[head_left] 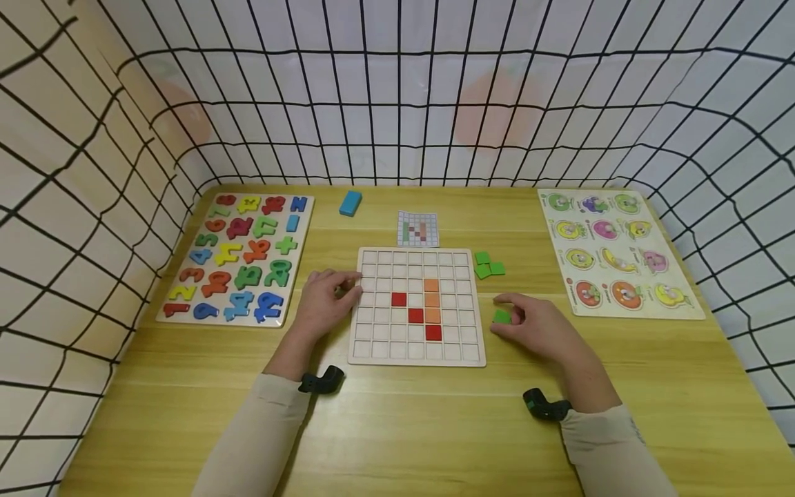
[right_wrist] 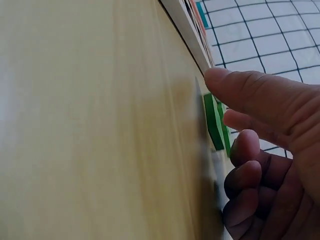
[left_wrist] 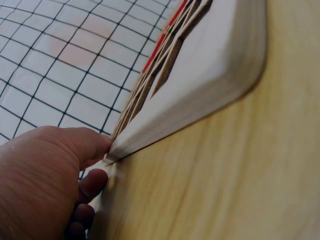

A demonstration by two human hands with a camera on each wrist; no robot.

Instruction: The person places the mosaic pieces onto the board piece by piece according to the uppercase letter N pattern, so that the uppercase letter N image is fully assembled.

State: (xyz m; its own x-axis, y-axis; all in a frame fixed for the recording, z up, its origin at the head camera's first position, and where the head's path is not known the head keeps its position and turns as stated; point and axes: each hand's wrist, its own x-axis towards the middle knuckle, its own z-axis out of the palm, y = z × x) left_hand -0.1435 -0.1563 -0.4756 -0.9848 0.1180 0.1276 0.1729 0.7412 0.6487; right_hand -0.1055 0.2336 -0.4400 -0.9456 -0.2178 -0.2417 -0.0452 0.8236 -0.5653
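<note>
A square wooden grid board (head_left: 379,352) lies in the middle of the table, with red tiles (head_left: 433,333) and orange tiles (head_left: 431,300) in some cells. My left hand (head_left: 326,298) touches its left edge with thumb and index fingertips. The left wrist view puts that hand (left_wrist: 45,175) right at the board's corner edge. To the right of the board, my right hand (head_left: 537,328) is around a green tile (head_left: 502,317), thumb on the near side. In the right wrist view the tile (right_wrist: 214,122) sits low at the table, just below the thumb tip.
Several loose green tiles (head_left: 489,266) lie beside the board's right edge. Behind it sits a small pattern card (head_left: 418,229), with a blue block (head_left: 350,203) farther left. A number puzzle (head_left: 287,297) flanks the left side, a fruit puzzle (head_left: 596,269) the right. Black wire mesh (head_left: 397,105) encloses the table.
</note>
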